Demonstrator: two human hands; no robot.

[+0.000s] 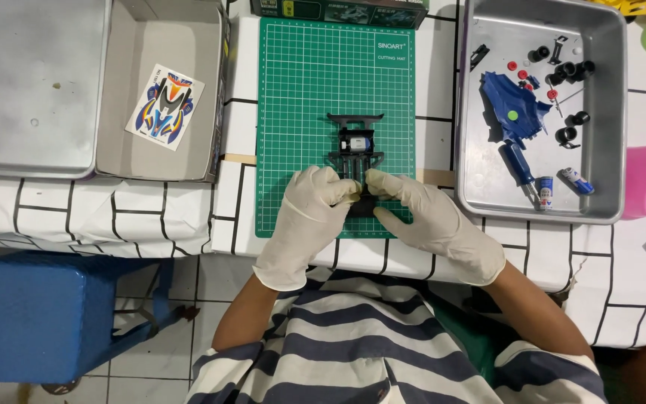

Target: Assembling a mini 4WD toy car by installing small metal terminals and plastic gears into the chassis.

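Note:
A black toy car chassis (355, 146) with a small motor in it lies on a green cutting mat (300, 82). My left hand (312, 217) and my right hand (428, 221), both in white gloves, meet at the chassis's near end. Their fingertips pinch that end from both sides and hide it.
A metal tray (472, 194) at the right holds a blue car body (517, 108), black wheels, red small parts, a screwdriver and batteries. An open cardboard box (121, 157) with a sticker sheet (164, 107) sits at the left, next to a metal lid. A blue stool (46, 314) stands below.

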